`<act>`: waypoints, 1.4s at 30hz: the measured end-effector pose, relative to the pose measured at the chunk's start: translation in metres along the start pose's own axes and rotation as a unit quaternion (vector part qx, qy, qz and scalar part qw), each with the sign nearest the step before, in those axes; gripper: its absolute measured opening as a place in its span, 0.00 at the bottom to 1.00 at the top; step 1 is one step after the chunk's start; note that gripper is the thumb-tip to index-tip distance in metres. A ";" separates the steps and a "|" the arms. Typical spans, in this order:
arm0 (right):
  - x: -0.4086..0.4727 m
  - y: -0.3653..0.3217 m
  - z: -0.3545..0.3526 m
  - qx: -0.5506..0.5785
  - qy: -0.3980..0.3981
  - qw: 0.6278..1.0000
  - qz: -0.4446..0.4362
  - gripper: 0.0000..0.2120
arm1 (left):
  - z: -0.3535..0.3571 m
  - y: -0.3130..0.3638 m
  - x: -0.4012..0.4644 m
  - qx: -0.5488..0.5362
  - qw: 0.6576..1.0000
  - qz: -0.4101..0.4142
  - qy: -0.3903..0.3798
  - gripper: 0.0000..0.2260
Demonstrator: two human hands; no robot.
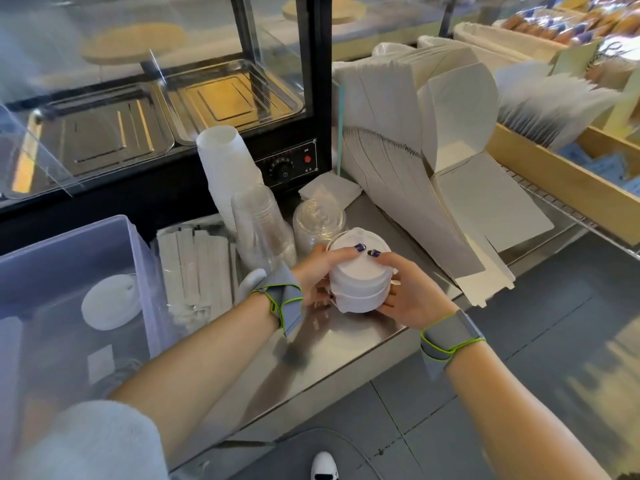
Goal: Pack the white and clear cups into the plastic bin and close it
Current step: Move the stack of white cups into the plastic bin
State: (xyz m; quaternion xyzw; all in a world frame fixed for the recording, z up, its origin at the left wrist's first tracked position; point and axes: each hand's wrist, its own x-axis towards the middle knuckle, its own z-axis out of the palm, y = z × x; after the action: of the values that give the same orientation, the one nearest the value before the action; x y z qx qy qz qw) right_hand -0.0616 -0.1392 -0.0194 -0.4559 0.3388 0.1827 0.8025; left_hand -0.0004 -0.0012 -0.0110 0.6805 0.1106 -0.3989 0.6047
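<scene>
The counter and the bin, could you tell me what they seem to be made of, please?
The counter looks like brushed stainless steel: grey, with soft blurred reflections. The bin appears to be translucent plastic with a bluish tint: a white lid inside shows hazily through its wall.

Stainless tabletop (349, 341) mid-frame, bearing: translucent plastic bin (138, 251) at left; wrapped straws (197, 268) beside it; white cup stack (227, 171) and clear cup stack (259, 230) behind; clear lids (318, 220); napkins (329, 190); folded white cartons (415, 174) at right.
</scene>
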 end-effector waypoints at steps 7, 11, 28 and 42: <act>-0.005 -0.005 0.009 -0.003 -0.030 0.999 -0.016 0.14 | -0.018 0.010 -0.013 -0.030 0.999 -0.011 -0.013 0.12; -0.013 -0.003 0.014 -0.008 -0.048 0.999 -0.017 0.13 | -0.031 0.014 -0.024 0.015 0.999 -0.015 -0.026 0.14; -0.047 -0.001 0.068 -0.075 -0.138 0.986 -0.060 0.23 | -0.088 0.017 -0.088 0.064 0.991 0.103 -0.049 0.08; -0.042 0.042 0.195 -0.160 -0.251 0.953 -0.057 0.11 | -0.205 -0.015 -0.167 -0.033 0.986 0.150 0.060 0.12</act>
State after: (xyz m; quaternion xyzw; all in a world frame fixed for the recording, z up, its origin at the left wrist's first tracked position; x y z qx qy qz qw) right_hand -0.0432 0.0502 0.0540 -0.5367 0.0664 0.2967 0.7871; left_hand -0.0351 0.2448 0.0809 0.6919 0.0561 -0.2582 0.6719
